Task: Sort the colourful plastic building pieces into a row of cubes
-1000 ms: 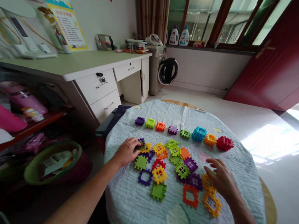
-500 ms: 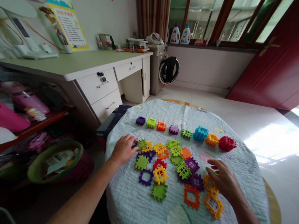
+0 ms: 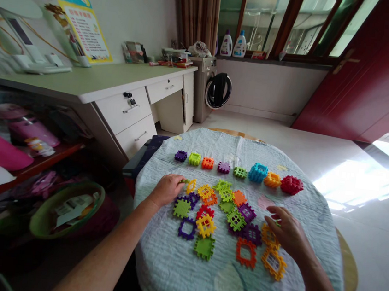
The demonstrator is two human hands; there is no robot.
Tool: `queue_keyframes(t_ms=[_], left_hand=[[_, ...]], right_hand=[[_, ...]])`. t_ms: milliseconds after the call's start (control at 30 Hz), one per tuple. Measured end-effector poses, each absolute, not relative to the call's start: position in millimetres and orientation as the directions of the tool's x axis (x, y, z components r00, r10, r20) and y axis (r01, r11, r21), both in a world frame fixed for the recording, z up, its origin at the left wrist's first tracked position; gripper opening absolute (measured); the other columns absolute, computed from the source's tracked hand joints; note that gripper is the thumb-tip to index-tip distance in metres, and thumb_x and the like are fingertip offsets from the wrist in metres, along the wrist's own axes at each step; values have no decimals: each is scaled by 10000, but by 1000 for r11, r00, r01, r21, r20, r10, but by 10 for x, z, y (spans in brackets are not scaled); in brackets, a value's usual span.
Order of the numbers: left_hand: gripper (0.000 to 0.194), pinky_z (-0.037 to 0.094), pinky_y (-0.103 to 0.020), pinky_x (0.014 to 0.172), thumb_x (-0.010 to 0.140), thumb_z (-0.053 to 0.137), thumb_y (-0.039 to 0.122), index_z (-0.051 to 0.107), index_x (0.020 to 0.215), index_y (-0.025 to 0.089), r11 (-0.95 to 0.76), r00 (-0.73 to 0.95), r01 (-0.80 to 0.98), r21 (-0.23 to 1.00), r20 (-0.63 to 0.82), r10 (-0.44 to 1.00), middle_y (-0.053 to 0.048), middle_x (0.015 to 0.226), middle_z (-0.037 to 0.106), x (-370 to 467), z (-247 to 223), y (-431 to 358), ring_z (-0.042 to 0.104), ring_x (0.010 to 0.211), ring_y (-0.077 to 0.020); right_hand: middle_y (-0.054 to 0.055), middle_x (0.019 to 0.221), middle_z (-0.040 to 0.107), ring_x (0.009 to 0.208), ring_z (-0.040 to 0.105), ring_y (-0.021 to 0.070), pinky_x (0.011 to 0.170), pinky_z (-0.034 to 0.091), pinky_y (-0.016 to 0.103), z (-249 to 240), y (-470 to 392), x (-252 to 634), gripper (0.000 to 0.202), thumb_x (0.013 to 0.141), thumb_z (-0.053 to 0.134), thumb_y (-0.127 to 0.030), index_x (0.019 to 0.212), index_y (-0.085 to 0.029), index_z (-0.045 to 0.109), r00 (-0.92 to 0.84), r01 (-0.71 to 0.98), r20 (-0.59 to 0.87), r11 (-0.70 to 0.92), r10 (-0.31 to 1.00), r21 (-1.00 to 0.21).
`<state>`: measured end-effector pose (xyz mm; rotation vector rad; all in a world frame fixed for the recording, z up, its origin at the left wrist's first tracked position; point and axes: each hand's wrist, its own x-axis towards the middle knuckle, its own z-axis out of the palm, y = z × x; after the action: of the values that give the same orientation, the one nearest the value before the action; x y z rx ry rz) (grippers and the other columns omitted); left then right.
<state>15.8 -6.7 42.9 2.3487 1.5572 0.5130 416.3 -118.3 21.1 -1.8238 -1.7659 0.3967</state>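
My left hand [image 3: 170, 190] pinches the edge of a green square piece [image 3: 185, 181], beside a tilted yellow frame [image 3: 191, 186] at the left of the loose pieces. My right hand [image 3: 286, 227] is over the right side, fingers curved round a small green piece [image 3: 277, 222] that is mostly hidden. Below it lie yellow frames [image 3: 274, 262]. Loose notched pieces lie between the hands, among them an orange frame [image 3: 246, 253], a purple frame [image 3: 187, 228] and a green square [image 3: 204, 247]. Behind them runs a row of colour-sorted stacks, including blue [image 3: 258, 172] and red [image 3: 292, 185].
A pale cloth [image 3: 181, 273] covers the round table. A desk [image 3: 65, 78] with drawers stands to the left, and a green-rimmed bin [image 3: 37, 233] is below it. Further back are a washing machine [image 3: 202, 88] with its door open and a red door [image 3: 371, 80].
My left hand has moved slightly right and lifted the green piece's edge. The yellow frame beside it has tilted up. My right hand has hardly moved. The view has shifted a little.
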Motion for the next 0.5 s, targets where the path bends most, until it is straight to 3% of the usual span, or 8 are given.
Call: queue_keyframes(t_ms=[100,233,300,400,500], left_hand=[[171,473,-322,847,868,507,270,651,896,182,-364,343,740,566,148,928,-49,911,686,189,528,-81,618,884,-196],[202,493,-282,764,850,542,313,618,997,199,-302,473,638,708,-51,880,-6,884,676,298,570,-141,625,807,-170],[229,483,-311,849,800,597,251,621,1020,194,-347,485,699,625,-57,873,-30,965,671,352,544,-172,619,901,-194],[330,413,-370,1001,749,644,192,625,1079,182,-445,469,788,425,53,881,-83,1130,622,395,493,-223,559,1078,-239],[434,395,-377,1030,743,681,244,594,1164,186,-499,522,789,359,37,852,-85,1199,603,407,474,-275,530,1124,-252]], right_hand=[[87,944,679,763,674,204,662,545,333,221,-1178,4158,335,813,525,-468,974,-203,652,76,815,175,40,982,-578],[90,947,675,759,673,203,658,544,333,215,-1178,4153,339,813,525,-469,973,-199,652,77,816,176,40,981,-577],[91,948,672,761,672,203,654,543,330,209,-1182,4156,344,816,522,-470,979,-196,652,76,815,172,38,982,-578],[87,936,671,761,673,203,664,544,332,208,-1189,4165,345,816,523,-466,986,-196,653,72,819,171,40,983,-572],[84,933,675,759,676,203,668,544,332,219,-1189,4166,338,816,523,-464,983,-201,655,74,828,179,40,981,-559]])
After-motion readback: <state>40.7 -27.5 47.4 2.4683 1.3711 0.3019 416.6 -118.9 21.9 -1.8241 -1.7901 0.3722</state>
